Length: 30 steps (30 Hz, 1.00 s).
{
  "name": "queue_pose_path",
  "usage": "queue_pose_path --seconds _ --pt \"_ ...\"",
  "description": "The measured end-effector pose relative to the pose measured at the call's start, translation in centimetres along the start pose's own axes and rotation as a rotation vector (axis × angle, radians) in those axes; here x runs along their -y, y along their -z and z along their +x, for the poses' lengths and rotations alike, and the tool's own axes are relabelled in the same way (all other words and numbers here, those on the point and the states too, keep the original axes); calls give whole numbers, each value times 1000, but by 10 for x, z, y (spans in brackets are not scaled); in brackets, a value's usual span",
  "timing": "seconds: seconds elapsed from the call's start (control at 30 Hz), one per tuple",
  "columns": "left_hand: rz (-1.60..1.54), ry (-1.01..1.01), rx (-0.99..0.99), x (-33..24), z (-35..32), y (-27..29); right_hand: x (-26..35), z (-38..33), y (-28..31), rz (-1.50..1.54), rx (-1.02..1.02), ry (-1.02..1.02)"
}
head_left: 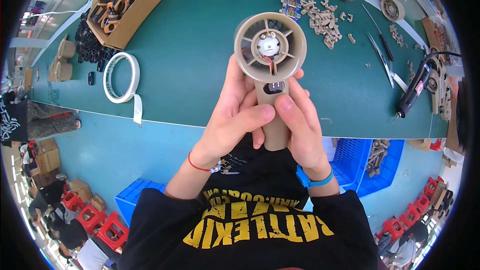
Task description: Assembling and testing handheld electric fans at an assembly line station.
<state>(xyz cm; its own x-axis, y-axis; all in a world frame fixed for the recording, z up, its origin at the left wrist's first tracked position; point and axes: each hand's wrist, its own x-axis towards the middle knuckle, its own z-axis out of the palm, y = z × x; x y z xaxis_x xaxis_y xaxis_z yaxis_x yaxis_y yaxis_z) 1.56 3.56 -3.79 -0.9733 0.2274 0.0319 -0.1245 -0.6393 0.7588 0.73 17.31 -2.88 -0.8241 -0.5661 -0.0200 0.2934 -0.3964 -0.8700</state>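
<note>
A beige handheld fan is held upright over the near edge of the green table, between both my hands. Its round head has no front cover, so a white motor hub with a red wire shows inside the ring. A small dark display window sits at the top of the handle. My left hand wraps the handle from the left, thumb on its front. From the right my right hand grips it too, its thumb beside the display. The fingers behind the handle are partly hidden.
A roll of white tape and a cardboard box of black and orange parts lie left. Small beige parts, tweezers and a black electric screwdriver are on the right. Blue crates stand below the table.
</note>
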Motion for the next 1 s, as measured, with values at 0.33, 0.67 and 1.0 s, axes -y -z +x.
queue_pose_path --seconds 0.33,0.67,1.0 --pt "30 10 -8 -2 1 -1 1 1 0 42 -16 -20" --pt "-11 31 30 -3 0 6 2 1 -2 170 -121 -76" --pt "-72 -29 120 5 2 4 74 -55 8 337 254 464"
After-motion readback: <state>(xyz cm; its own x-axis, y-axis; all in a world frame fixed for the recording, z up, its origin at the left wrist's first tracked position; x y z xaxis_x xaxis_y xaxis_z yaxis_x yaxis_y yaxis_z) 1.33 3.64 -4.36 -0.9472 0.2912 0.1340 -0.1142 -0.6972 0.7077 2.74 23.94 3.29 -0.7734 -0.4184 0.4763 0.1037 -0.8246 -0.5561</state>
